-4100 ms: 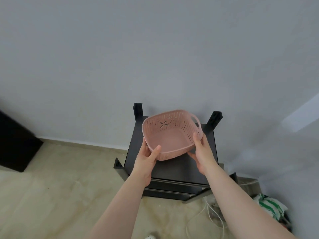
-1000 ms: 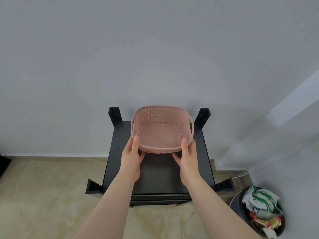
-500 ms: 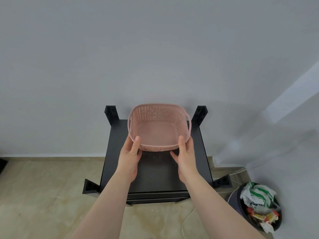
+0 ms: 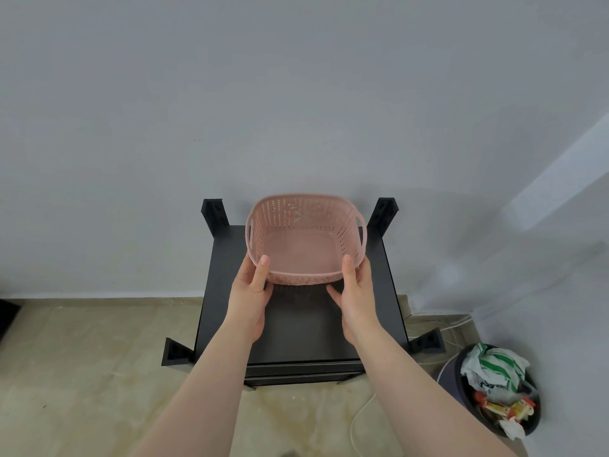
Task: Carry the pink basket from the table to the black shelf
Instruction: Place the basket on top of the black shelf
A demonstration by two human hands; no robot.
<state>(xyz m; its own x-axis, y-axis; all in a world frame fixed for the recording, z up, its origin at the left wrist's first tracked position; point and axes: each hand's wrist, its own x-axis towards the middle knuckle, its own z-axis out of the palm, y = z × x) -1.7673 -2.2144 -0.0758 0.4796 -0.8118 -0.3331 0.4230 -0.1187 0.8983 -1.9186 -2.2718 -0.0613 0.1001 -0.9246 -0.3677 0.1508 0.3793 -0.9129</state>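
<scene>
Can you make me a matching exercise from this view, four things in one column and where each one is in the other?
Things:
1. pink basket
2. black shelf
3. trash bin
4. white cable

Places:
A. on the floor, right of the shelf
B. between both hands
C. trailing across the floor by the shelf's front right corner
D. against the grey wall

Pairs: 1-B, 2-D, 3-A, 4-C

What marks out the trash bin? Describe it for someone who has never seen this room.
Start at the black shelf against the wall. Look to the floor at its right, past the white cables. The bin is the round dark tub stuffed with a white-and-green bag and colourful wrappers.
</scene>
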